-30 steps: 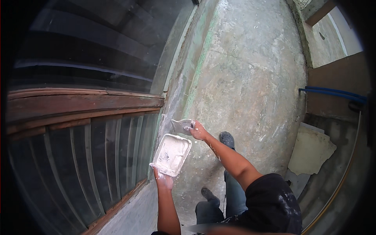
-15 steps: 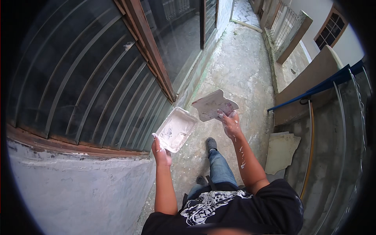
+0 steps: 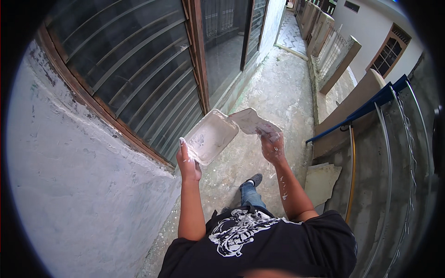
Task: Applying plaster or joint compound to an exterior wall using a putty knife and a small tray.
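White-smeared and shallow, a tray (image 3: 213, 136) juts ahead and right of the left hand (image 3: 188, 166), which is clamped on its near rim; the right hand (image 3: 272, 147) grips a flat sheet (image 3: 250, 121) extending leftward, close beside the tray.

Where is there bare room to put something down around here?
The concrete path looks bare beyond the tray, between the windowed wall and the grey post. It's crowded at right, where the broken board, yellow pole and silver rods cluster.
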The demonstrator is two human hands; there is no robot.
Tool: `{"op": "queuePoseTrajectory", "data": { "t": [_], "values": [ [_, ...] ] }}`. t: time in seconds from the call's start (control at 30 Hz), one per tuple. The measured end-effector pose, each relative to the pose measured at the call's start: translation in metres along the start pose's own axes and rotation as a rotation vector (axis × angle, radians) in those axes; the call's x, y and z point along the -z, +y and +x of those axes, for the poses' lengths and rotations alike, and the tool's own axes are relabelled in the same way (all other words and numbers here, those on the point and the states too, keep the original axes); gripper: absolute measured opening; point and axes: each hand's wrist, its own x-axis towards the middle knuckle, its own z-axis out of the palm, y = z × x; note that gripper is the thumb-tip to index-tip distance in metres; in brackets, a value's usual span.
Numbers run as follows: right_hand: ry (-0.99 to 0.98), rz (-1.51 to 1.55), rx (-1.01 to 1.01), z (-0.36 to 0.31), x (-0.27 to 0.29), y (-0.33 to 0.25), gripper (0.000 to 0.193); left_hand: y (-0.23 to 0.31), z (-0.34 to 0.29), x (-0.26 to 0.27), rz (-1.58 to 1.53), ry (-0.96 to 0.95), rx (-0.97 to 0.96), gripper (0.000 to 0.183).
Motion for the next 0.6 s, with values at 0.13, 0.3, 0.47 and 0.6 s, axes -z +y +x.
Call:
{"op": "queuePoseTrajectory", "data": {
  "t": [0.13, 0.3, 0.47, 0.6],
  "values": [
    [0.002, 0.094, -0.036, -0.015, -0.001, -0.013, 0.024, 0.003, -0.013, -0.008, -0.032, -0.001, -0.005, 0.049],
    [-0.064, -0.099, 0.339, -0.030, -0.001, -0.008, 0.037, 0.003, -0.024, -0.014, -0.031, -0.026, -0.028, 0.050],
    [-0.086, -0.265, 0.421, -0.035, -0.005, 0.013, 0.059, 0.002, -0.037, -0.011, -0.046, -0.070, -0.022, 0.051],
    [-0.070, -0.419, 0.532, -0.038, 0.000, 0.016, 0.060, 0.002, -0.047, -0.010, -0.052, -0.074, -0.012, 0.052]
  ]
}}
